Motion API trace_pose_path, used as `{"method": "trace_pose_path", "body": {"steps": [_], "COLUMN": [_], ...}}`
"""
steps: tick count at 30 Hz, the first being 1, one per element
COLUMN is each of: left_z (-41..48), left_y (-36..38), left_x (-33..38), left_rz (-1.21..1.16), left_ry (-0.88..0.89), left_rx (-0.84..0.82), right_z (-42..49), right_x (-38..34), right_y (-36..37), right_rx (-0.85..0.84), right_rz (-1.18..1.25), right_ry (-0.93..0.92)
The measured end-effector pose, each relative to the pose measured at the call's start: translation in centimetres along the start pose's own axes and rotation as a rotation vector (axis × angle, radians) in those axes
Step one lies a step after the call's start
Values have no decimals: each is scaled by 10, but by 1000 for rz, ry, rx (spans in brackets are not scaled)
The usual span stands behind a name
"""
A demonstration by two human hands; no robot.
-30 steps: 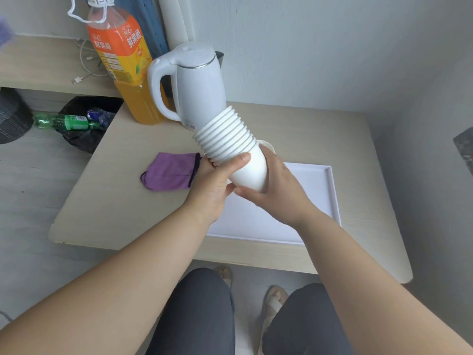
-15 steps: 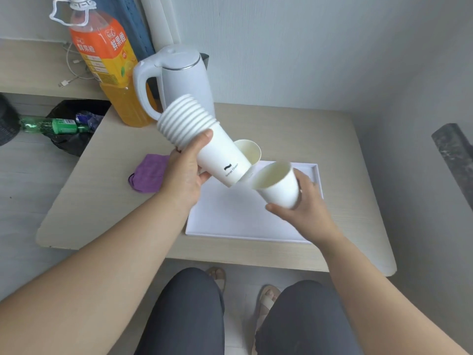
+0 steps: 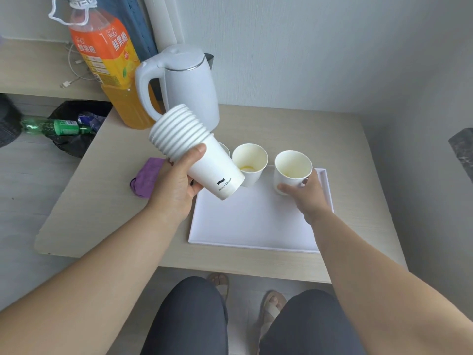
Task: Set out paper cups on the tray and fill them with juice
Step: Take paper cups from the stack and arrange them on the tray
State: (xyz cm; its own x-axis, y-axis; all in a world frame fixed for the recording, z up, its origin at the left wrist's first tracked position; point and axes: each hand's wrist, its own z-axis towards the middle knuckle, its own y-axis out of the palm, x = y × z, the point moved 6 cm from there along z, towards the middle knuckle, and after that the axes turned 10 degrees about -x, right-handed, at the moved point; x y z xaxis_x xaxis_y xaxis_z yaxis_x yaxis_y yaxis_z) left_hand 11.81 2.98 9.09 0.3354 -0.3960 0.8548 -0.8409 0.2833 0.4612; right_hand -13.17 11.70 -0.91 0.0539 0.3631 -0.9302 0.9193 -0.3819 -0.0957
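Observation:
My left hand grips a tilted stack of white paper cups above the left edge of the white tray. My right hand holds a single paper cup upright at the tray's far right corner. A second cup stands on the tray's far edge with a trace of yellow at its bottom. The rim of a third cup peeks out behind the stack. The big orange juice bottle stands at the table's far left corner.
A white electric kettle stands next to the bottle, just behind the stack. A purple cloth lies left of the tray. Left of the table are a black bag with a green bottle and a low shelf with a cable.
My right hand pulled one cup off the stack, carried it right and lowered it to the tray's far right corner. My left hand drew the stack back to the left.

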Motion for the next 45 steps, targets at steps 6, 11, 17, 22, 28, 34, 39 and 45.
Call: {"method": "trace_pose_path", "body": {"steps": [6, 11, 17, 22, 28, 34, 39, 45], "left_z": [3, 4, 6, 8, 7, 2, -8, -25], "left_y": [-7, -9, -12, -11, -5, 9, 42, 76], "left_x": [-6, -11, -13, -17, -20, -25, -37, -44], "left_rz": [5, 24, 15, 32, 42, 53, 105, 191], "left_ry": [9, -12, -16, -21, -37, -48, -33, -34], "left_rx": [4, 3, 8, 5, -13, -38, -118, -237], "right_z": [12, 17, 15, 17, 18, -30, -90, -104], "right_x": [11, 15, 18, 16, 17, -4, -56, -70], "right_y": [0, 3, 1, -1, -2, -4, 36, 50], "right_rx": [22, 71, 107, 144, 120, 320, 34, -220], "right_rz": [-39, -95, -186, -257, -291, -131, -157, -329], "right_ry": [12, 39, 31, 10, 20, -93, -320, -316]}}
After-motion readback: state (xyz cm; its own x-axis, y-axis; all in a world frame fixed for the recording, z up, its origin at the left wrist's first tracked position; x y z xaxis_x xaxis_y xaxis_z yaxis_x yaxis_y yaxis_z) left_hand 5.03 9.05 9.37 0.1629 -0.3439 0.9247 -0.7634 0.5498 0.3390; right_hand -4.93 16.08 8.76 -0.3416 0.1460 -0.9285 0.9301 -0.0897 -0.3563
